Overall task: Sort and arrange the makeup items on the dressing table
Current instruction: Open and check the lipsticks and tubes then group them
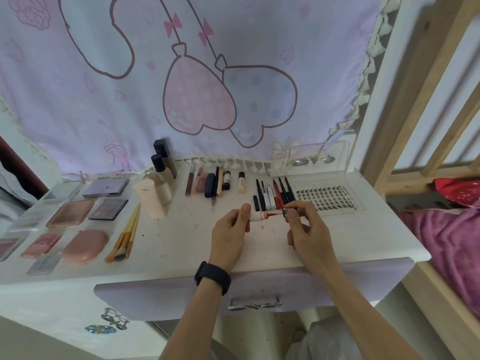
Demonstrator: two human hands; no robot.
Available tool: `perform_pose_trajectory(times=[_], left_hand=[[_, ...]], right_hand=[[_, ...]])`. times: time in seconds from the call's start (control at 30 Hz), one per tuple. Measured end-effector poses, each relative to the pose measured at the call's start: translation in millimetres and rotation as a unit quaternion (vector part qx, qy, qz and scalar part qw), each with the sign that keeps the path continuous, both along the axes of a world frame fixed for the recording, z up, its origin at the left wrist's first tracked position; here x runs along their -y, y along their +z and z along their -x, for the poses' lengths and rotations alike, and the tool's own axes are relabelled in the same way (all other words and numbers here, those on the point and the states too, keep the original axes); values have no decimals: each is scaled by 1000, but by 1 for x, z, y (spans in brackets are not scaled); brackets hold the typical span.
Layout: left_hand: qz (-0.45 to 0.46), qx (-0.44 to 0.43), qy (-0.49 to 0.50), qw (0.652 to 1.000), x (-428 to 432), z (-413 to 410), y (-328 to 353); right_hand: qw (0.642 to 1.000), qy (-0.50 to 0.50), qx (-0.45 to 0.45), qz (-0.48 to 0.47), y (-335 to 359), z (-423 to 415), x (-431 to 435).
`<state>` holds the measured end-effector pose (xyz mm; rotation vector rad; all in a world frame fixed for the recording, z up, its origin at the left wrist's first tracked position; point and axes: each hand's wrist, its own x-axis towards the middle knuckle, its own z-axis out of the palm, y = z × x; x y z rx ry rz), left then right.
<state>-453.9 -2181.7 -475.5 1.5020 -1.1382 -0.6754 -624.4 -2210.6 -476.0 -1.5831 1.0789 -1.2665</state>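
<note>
Both hands hold one small tube of red lip colour [267,215] level above the white dressing table [187,245]. My left hand [230,236] grips its white end, thumb on top. My right hand [306,229] pinches the dark cap end. Just behind the hands lies a row of black, white and red pencils and liners [272,192]. Further left lie lip products and a concealer [210,181]. Foundation bottles and a pink tube [155,185] stand at the back. Brushes [126,235] and palettes and compacts [83,214] fill the left side.
A card of false lashes [327,197] lies at the right, with a clear acrylic stand [311,159] behind it. A printed lilac cloth [181,74] hangs behind the table. A wooden bed frame [428,126] and pink blanket [452,245] are at the right. The drawer front [181,292] juts toward me.
</note>
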Motion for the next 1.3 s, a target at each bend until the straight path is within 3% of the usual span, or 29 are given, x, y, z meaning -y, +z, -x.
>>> perform_pose_trajectory(times=[0.5, 0.9, 1.3], left_hand=[[1, -24, 21, 999, -1, 1, 1], [-2, -21, 21, 1000, -1, 3, 3], [16, -106, 52, 993, -2, -1, 4]], right_hand=[[999, -2, 53, 9, 3, 1, -3], [999, 10, 6, 30, -3, -1, -2], [999, -28, 30, 8, -7, -1, 0]])
